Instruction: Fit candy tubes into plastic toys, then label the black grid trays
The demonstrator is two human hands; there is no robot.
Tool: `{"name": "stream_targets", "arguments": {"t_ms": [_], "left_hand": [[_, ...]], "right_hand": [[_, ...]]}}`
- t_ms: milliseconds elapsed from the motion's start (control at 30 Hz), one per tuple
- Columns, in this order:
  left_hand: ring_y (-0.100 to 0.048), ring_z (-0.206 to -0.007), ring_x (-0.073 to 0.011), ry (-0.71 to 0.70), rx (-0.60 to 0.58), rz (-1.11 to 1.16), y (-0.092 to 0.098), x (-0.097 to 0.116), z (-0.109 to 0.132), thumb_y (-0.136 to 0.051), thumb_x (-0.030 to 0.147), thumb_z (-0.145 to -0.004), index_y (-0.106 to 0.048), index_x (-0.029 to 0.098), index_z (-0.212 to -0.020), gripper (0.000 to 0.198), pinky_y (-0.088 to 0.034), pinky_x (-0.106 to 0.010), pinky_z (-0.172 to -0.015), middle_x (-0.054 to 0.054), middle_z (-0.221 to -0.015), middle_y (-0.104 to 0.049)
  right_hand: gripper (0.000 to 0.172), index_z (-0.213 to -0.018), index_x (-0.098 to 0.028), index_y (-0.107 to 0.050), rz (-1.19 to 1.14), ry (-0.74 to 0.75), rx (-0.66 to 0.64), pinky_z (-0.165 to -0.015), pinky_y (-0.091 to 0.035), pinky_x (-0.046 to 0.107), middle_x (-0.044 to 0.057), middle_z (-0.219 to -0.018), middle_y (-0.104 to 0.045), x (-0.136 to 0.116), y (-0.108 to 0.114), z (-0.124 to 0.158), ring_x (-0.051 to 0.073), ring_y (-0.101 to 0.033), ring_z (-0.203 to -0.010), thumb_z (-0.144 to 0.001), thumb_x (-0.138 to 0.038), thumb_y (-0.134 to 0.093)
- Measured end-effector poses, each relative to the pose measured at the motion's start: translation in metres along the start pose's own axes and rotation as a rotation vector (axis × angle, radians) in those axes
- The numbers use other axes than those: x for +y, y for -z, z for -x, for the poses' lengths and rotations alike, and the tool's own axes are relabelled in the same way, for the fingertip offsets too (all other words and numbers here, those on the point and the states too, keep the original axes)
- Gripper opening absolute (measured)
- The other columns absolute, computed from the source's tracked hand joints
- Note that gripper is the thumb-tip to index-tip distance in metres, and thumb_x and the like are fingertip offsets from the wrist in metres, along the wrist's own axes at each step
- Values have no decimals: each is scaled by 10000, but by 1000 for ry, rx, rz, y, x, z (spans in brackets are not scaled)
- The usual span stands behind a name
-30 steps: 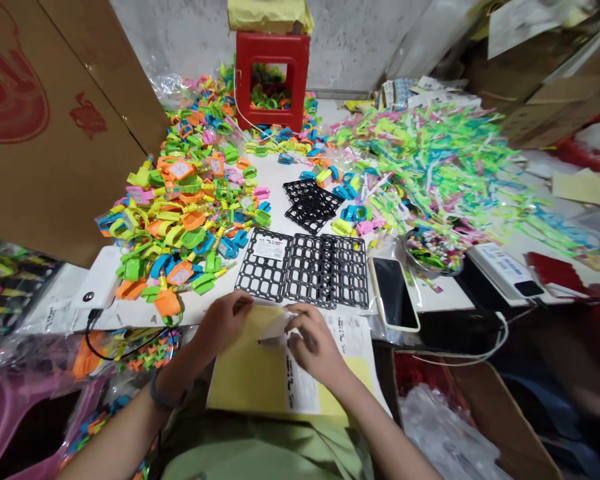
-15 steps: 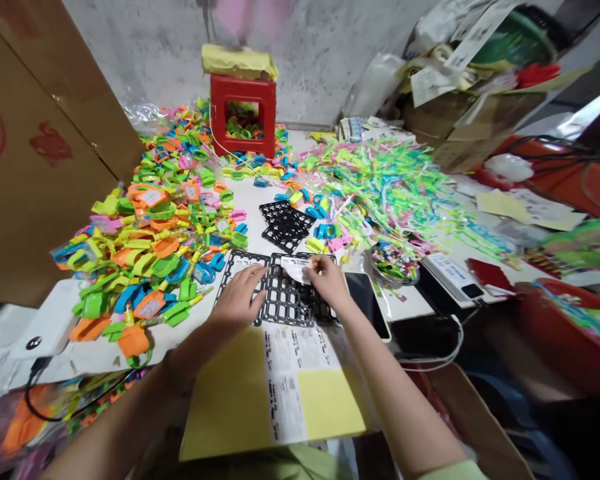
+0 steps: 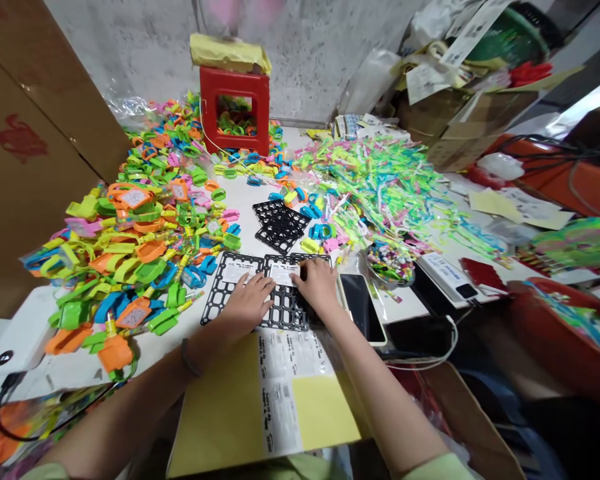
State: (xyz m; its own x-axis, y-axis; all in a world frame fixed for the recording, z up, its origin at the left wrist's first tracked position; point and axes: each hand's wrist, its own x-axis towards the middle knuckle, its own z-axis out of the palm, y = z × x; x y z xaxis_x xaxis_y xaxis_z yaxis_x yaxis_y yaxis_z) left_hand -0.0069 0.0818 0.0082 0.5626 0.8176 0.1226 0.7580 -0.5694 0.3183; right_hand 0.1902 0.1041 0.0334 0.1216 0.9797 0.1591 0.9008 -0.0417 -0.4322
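Several black lattice panels point(image 3: 287, 308) lie side by side at the table's front edge. My left hand point(image 3: 247, 301) rests with fingers spread over the left and middle panels, beside a white label point(image 3: 237, 272) on the left one. On the middle panel lies another white label point(image 3: 281, 272); the bent fingers of my right hand point(image 3: 316, 281) touch its right edge, and whether they pinch it is hidden. Below the panels, a yellow sheet point(image 3: 220, 407) carries white printed labels point(image 3: 283, 413). More black panels point(image 3: 281, 227) overlap in a stack farther back.
Colourful plastic pieces point(image 3: 145, 253) are heaped at left, below a red stool point(image 3: 235, 143). Green and pink strips point(image 3: 380, 173) spread at right. A phone point(image 3: 363, 308), a bowl of small pieces point(image 3: 393, 263) and a white device point(image 3: 447, 277) sit right of my hands.
The white label, earlier raised and curled at my right fingers, now lies flat on the middle panel. My left hand has shifted slightly, uncovering more of the left label. The view has moved slightly.
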Motion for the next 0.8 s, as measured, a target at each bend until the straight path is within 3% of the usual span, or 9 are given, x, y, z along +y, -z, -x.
{"name": "stream_targets", "arguments": {"t_ms": [100, 200, 267, 400, 600, 733, 800], "left_hand": [[-427, -1359, -271, -10, 14, -42, -5, 0, 0, -475, 257, -938, -550, 231, -1328, 398, -271, -509, -1155, -61, -1397, -566], [-384, -1396, -271, -25, 3, -79, -8, 1, 2, -435, 250, -954, -536, 197, -1345, 407, -261, -509, -1163, -70, -1447, -515], [-375, -1405, -264, -41, -3, -89, -9, 1, 3, -409, 244, -965, -515, 189, -1370, 422, -252, -503, -1170, -73, -1471, -485], [-392, -1396, -267, -52, -29, -79, -9, 0, 2, -402, 235, -963, -483, 209, -1405, 450, -256, -506, -1171, -79, -1480, -469], [-360, -1414, -286, -27, -77, -49, -10, 5, 4, -470, 336, -947, -434, 189, -1439, 515, -233, -519, -1175, -131, -1512, -409], [-212, -1466, -338, -46, -136, -21, -10, 10, 14, -522, 538, -893, -362, 161, -1479, 715, -184, -544, -1172, -181, -1576, -241], [-163, -1474, -355, -57, -174, -1, -8, 12, 17, -532, 615, -855, -326, 171, -1496, 806, -145, -563, -1172, -189, -1588, -191]], "right_hand": [[488, -1387, -123, -463, 202, 225, 50, -1056, -254, 539, 207, -1397, -495, -8, 2, 20, 337, -434, -1272, -935, -304, -487], [451, -1438, -228, -423, 254, 429, -116, -1146, -140, 539, 97, -1510, -411, -7, -7, 35, 263, -361, -1383, -1008, -336, -340], [477, -1455, -231, -403, 262, 360, -171, -1161, -124, 545, 83, -1529, -377, -3, -14, 38, 249, -334, -1411, -1018, -394, -302], [548, -1496, -198, -328, 285, 137, -151, -1163, -120, 575, 98, -1558, -300, 6, -21, 32, 268, -301, -1432, -1011, -450, -285], [595, -1511, -170, -286, 211, 105, -213, -1165, -96, 589, 118, -1575, -248, 12, -15, 28, 267, -217, -1464, -1000, -475, -279], [622, -1388, -34, -459, 112, -5, -80, -1146, -149, 601, 247, -1488, -380, 19, -14, 39, 353, -277, -1429, -961, -479, -378], [535, -1277, -44, -563, 20, -23, -7, -1141, -171, 602, 247, -1408, -488, 21, -13, 45, 364, -361, -1381, -928, -433, -451]]}}
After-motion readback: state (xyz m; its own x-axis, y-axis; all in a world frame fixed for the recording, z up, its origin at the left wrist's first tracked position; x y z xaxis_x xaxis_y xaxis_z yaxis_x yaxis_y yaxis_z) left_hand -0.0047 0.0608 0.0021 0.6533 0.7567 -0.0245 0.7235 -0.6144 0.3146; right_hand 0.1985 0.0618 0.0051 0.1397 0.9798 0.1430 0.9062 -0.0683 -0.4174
